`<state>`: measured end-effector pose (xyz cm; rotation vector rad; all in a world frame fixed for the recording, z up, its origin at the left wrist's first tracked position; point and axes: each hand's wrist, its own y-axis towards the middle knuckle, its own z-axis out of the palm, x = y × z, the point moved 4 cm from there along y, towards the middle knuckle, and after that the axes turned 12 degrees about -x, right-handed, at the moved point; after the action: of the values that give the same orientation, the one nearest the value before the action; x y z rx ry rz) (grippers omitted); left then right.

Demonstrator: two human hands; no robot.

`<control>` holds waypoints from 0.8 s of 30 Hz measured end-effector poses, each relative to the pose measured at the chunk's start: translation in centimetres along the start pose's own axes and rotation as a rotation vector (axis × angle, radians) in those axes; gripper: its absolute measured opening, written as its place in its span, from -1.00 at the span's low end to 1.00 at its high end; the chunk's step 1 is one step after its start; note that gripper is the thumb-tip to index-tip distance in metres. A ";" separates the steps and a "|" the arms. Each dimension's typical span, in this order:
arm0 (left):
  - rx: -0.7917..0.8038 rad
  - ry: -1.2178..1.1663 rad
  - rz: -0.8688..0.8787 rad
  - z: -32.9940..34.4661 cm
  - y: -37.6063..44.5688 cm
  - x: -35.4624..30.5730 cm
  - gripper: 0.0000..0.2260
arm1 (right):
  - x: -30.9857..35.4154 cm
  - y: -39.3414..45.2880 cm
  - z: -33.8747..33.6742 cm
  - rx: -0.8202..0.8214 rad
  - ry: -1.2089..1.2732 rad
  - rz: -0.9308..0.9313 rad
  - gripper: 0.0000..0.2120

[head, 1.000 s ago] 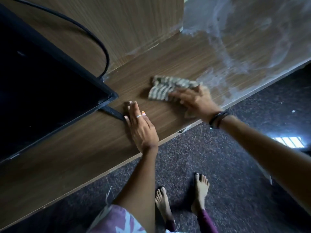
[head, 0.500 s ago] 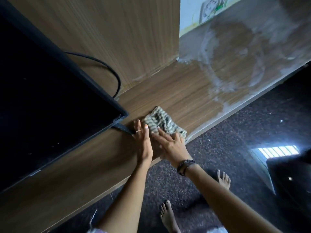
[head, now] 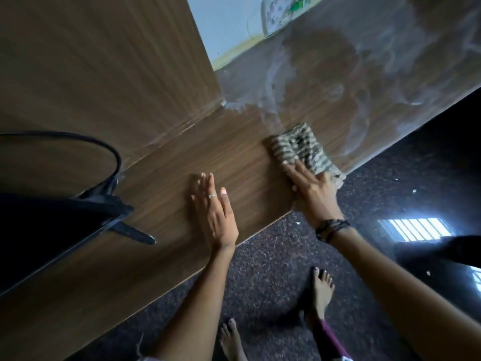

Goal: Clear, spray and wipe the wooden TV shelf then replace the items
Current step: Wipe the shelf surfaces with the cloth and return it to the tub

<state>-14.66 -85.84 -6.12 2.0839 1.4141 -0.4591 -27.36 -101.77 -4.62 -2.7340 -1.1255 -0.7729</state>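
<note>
The wooden TV shelf runs diagonally across the view, dark and wiped near me, with white dusty streaks further right. A folded striped grey cloth lies on the shelf near its front edge. My right hand presses flat on the cloth's near end, fingers spread over it. My left hand rests flat on the bare wood to the left, fingers together, holding nothing.
A black TV stands at the left on a dark foot, with a black cable looping behind it. A wooden back panel rises behind. A printed item lies at the far wall. Dark speckled floor and my bare feet are below.
My right hand has slid the cloth to the right, away from the TV foot toward the dusty area. My left hand has moved away from the TV foot.
</note>
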 end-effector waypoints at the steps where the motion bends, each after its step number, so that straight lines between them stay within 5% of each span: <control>1: -0.014 0.005 -0.014 0.3 0.5 -0.4 -0.51 | 1.4 -1.0 0.6 0.019 0.023 -0.071 -0.35; 4: -0.054 0.023 -0.033 0.4 1.9 -1.5 -0.49 | 5.1 -3.9 2.1 0.085 0.027 -0.358 -0.27; 9: -0.033 0.098 -0.017 1.0 2.2 -2.6 -0.48 | 3.4 0.1 1.5 0.305 0.002 -0.567 -0.28; 12: -0.017 0.146 0.024 2.3 1.8 -3.6 -0.50 | -0.9 5.8 0.2 0.411 -0.083 -0.358 -0.28; 19: -0.094 0.285 -0.101 5.0 2.0 -4.2 -0.51 | -3.1 10.0 -1.1 0.223 -0.116 0.052 -0.19; 24: -0.105 0.360 -0.083 5.1 1.8 -4.0 -0.55 | 4.7 6.9 2.1 0.145 -0.073 -0.354 -0.40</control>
<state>-14.28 -92.43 -7.32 2.1005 1.6918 -0.0368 -18.96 -103.22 -3.40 -2.4943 -1.6402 -0.5984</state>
